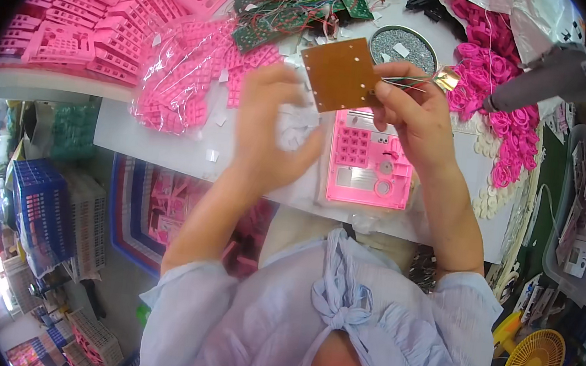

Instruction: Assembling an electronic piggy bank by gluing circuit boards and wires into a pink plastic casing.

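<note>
A square brown circuit board (pixel 338 75) with small holes is pinched at its right edge by my right hand (pixel 421 118). Thin wires run from it across my fingers to a small gold-coloured disc (pixel 447 79). To the board's left, my left hand (pixel 270 127) is smeared by motion, its thumb and fingers apart, with nothing seen in it. Below the board on the table lies a pink plastic housing (pixel 368 180) with a grid of square key openings and round openings. The board and my right hand partly cover its upper end.
Green wired circuit boards (pixel 290 4) and a round tin of small metal parts (pixel 404 46) lie at the back. Pink housings (pixel 75 10) and bagged keypads (pixel 183 71) fill the left. A grey electric screwdriver (pixel 546 81) hangs at the right above magenta parts (pixel 473 66).
</note>
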Demonstrator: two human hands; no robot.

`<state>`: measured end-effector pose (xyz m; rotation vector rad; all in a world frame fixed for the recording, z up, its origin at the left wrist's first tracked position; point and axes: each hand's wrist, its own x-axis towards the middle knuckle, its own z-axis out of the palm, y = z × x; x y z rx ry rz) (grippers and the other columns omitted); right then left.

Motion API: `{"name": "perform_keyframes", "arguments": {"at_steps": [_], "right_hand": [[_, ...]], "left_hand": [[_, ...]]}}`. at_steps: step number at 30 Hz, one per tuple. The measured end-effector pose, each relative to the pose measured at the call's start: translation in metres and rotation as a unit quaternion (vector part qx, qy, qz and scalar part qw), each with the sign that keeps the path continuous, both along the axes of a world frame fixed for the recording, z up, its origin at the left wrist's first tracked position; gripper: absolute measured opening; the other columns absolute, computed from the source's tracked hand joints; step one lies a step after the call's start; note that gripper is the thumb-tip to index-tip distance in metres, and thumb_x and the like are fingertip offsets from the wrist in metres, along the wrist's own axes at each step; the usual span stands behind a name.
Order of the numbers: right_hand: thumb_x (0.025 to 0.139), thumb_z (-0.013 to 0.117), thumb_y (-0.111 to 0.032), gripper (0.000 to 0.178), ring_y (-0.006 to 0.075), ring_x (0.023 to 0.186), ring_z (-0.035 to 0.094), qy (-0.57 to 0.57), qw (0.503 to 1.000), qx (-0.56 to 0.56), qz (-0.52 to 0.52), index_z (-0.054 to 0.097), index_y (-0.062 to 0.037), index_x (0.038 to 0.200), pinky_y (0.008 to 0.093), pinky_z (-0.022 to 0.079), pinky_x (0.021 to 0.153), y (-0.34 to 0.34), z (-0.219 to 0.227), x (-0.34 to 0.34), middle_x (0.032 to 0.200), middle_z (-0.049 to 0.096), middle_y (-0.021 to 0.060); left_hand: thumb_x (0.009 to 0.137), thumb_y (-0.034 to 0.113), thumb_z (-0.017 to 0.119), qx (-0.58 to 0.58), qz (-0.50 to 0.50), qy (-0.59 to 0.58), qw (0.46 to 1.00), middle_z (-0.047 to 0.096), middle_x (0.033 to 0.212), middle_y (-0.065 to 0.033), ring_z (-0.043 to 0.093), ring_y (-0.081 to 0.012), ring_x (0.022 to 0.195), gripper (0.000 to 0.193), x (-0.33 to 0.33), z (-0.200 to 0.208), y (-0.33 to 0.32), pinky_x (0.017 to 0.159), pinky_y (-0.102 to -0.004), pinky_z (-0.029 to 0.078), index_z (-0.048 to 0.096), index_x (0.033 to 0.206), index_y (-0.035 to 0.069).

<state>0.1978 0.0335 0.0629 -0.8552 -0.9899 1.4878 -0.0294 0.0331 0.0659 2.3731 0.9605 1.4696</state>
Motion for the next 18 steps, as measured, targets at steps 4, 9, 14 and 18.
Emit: {"name": "perform_keyframes", "arguments": {"at_steps": [4, 9, 14, 18], "right_hand": [[0.09, 0.073, -0.015, 0.027, 0.0104, 0.068, 0.063, 0.009, 0.999, -0.015, 0.046, 0.065, 0.0005, 0.111, 0.0259, 0.052, 0.06, -0.006, 0.003, 0.0, 0.084, 0.069, 0.0064], [0.09, 0.072, -0.013, 0.028, 0.0127, 0.072, 0.066, 0.007, 0.997, 0.019, 0.079, 0.064, 0.0014, 0.113, 0.0268, 0.054, 0.061, -0.011, 0.003, -0.001, 0.089, 0.07, 0.0072], [0.09, 0.067, -0.007, 0.029, 0.0159, 0.077, 0.07, 0.064, 0.993, -0.013, 0.097, 0.062, 0.0012, 0.118, 0.0287, 0.058, 0.064, -0.018, -0.019, 0.004, 0.099, 0.07, 0.0095], [0.091, 0.062, -0.007, 0.03, 0.0176, 0.079, 0.07, 0.116, 0.991, -0.008, 0.059, 0.06, -0.0004, 0.121, 0.0301, 0.058, 0.064, -0.021, -0.022, 0.011, 0.103, 0.07, 0.0116]], "left_hand": [[0.085, -0.008, 0.065, -0.296, -0.076, -0.348, 0.886, 0.055, 0.118, -0.011, 0.058, -0.0216, 0.105, 0.041, 0.001, -0.009, -0.018, 0.085, -0.034, 0.048, 0.047, 0.12, 0.002], [0.09, -0.001, 0.068, -0.475, -0.129, -0.428, 0.758, 0.055, 0.122, -0.0095, 0.06, -0.0159, 0.105, 0.045, 0.004, -0.013, -0.017, 0.073, -0.0237, 0.05, 0.046, 0.128, 0.002], [0.091, 0.004, 0.069, -0.524, -0.202, -0.327, 0.76, 0.063, 0.11, -0.0069, 0.063, -0.0131, 0.092, 0.038, 0.01, -0.013, -0.036, 0.07, -0.0263, 0.05, 0.054, 0.125, 0.002], [0.088, 0.001, 0.07, -0.4, -0.104, -0.056, 0.909, 0.066, 0.103, -0.0068, 0.063, -0.0138, 0.087, 0.032, -0.02, -0.026, -0.032, 0.07, -0.0283, 0.051, 0.061, 0.118, 0.003]]}}
